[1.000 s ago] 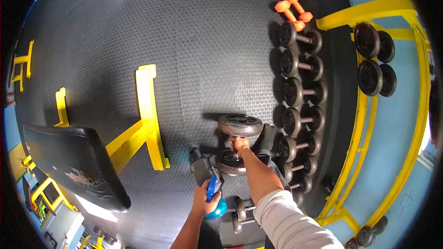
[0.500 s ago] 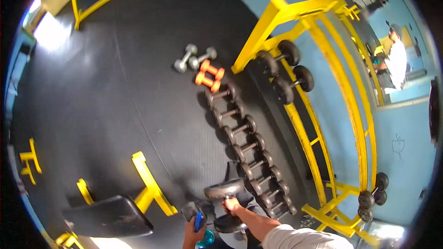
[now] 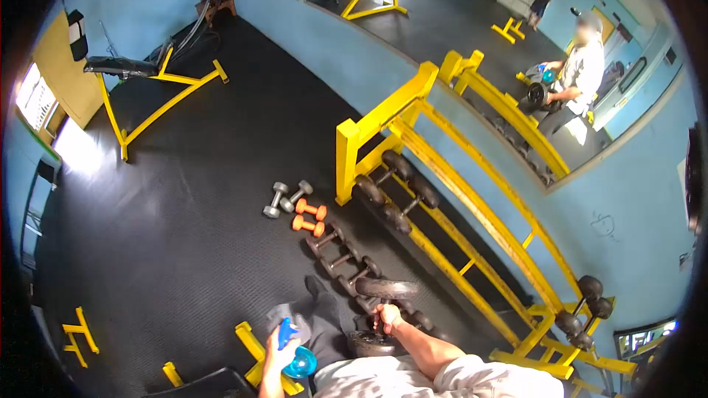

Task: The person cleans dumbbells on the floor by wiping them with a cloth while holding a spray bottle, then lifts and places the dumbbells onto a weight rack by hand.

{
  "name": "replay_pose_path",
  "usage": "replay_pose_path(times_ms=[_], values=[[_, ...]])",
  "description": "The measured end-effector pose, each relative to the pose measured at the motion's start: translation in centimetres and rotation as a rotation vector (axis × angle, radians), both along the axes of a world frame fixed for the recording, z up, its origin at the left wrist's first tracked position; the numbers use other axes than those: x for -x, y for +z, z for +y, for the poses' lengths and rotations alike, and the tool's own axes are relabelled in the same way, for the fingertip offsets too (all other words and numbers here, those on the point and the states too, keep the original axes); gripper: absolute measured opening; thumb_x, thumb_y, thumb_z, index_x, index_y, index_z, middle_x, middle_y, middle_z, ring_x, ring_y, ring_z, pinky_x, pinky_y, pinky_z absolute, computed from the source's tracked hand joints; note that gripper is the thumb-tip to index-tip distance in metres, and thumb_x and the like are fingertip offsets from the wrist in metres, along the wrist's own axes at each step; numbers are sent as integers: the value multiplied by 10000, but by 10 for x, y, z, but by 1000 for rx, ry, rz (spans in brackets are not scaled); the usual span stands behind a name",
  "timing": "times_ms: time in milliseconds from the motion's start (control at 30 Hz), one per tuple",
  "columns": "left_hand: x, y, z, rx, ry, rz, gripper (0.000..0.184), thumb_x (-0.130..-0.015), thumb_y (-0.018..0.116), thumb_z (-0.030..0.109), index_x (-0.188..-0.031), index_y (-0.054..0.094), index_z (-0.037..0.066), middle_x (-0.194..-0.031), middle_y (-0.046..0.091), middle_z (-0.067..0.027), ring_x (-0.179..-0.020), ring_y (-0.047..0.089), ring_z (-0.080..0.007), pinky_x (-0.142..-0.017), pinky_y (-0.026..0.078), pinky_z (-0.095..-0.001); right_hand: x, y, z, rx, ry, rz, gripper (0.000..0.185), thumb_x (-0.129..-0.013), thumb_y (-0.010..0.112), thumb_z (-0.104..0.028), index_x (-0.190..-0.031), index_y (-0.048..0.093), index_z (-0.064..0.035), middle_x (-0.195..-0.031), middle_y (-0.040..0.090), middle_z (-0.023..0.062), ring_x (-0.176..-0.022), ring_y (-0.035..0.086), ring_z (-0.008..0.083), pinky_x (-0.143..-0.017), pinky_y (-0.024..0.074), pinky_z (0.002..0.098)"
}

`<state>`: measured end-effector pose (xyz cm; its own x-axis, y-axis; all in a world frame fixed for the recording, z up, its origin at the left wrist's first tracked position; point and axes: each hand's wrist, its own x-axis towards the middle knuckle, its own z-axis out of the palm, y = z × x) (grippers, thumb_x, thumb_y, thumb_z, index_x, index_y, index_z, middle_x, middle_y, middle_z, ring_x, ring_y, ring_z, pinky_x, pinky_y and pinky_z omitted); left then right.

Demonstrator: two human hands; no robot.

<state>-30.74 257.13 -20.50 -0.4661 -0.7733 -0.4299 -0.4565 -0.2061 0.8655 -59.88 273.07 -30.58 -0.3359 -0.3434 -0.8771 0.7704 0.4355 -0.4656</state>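
My right hand (image 3: 388, 317) is wrapped round the handle of a large black dumbbell (image 3: 387, 289), held up near my body with one round weight above the hand and one below. Closed round a spray bottle (image 3: 301, 362), my left hand (image 3: 277, 355) is to the left of it; the bottle has a blue trigger head and a clear teal-blue body. Whether a greyish patch beside the trigger is a cloth or my clothing, I cannot tell. Beyond the dumbbell, a row of dark dumbbells (image 3: 343, 259) lies on the floor, partly hidden by it.
Orange dumbbells (image 3: 310, 227) and grey dumbbells (image 3: 276, 200) lie at the row's far end. A yellow rack (image 3: 472, 239) with several black dumbbells stands along the wall to the right. A mirror (image 3: 457, 22) reflects a person. Yellow-framed benches (image 3: 122, 66) stand at the left and below.
My view has tipped up toward the mirror and far wall. The dumbbell in my right hand now overlaps the floor row, and the spray bottle shows more fully.
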Motion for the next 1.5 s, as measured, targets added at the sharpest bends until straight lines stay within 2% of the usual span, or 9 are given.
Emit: replay_pose_path(times_ms=[67, 167, 233, 500, 800, 1033, 1167, 1367, 1500], values=[[9, -4, -26, -89, 93, 181, 343, -728, 704, 34, -1060, 622, 57, -931, 648, -25, -835, 612, -121, -743, 505, -286, 23, 26, -12, -17, -73, -12, 153, -806, 568, -116, -745, 607, 18, -555, 511, 116, -441, 492, 245, -412, 446, 411], [27, 4, -84, -102, 102, 12, 357, -710, 703, 90, -1059, 633, 60, -860, 665, -65, -723, 623, -128, -656, 518, -285, 59, 41, -32, -10, -226, 46, 93, -794, 569, -31, -766, 614, 45, -595, 531, 131, -492, 536, 260, -451, 473, 414], [23, -25, -118, 16, 43, -27, 366, -704, 678, 131, -1058, 630, 55, -893, 676, -120, -813, 666, -244, -741, 524, -365, 74, 89, -61, 37, -235, 198, 149, -736, 581, -83, -626, 484, -52, -559, 447, 92, -508, 458, 255, -521, 432, 404], [85, 40, -216, 81, -52, 0, 407, -685, 704, 175, -1073, 631, 75, -944, 674, -141, -888, 663, -289, -789, 513, -383, 111, 193, -151, 210, -442, 221, 152, -718, 563, -110, -607, 469, -65, -541, 449, 104, -509, 484, 284, -552, 467, 446], [158, 15, -228, 59, -228, 115, 352, -697, 682, 182, -1023, 638, 57, -927, 678, -146, -885, 664, -307, -784, 512, -381, 138, 157, -209, 328, -253, 58, 145, -728, 580, -112, -624, 495, -57, -549, 453, 106, -527, 499, 278, -572, 486, 461], [218, 15, -232, 247, -176, 8, 342, -686, 674, 177, -1008, 640, 65, -902, 658, -179, -863, 631, -376, -773, 503, -426, 206, 125, -248, 220, -202, -25, 131, -753, 552, -96, -643, 501, -46, -570, 454, 103, -533, 499, 275, -548, 485, 435], [265, 26, -246, 130, -259, -114, 383, -698, 677, 187, -1065, 636, 83, -967, 648, -172, -932, 616, -359, -821, 485, -415, 268, 127, -262, 158, -269, -52, 113, -748, 543, -107, -660, 508, -45, -574, 461, 105, -518, 494, 270, -548, 486, 435], [357, 36, -277, -14, -420, -124, 414, -700, 670, 260, -1082, 636, 105, -1013, 640, -147, -982, 593, -340, -860, 462, -414, 361, 129, -261, 429, -273, 196, 106, -765, 586, -75, -719, 543, 11, -652, 503, 138, -579, 538, 277, -550, 513, 434], [402, 27, -285, 31, -549, -199, 501, -697, 686, 311, -1145, 596, 107, -1016, 620, -170, -1016, 563, -358, -855, 453, -429, 420, 140, -277, 265, -343, 203, 126, -773, 549, -129, -700, 514, -32, -603, 463, 116, -565, 513, 291, -564, 482, 455]])
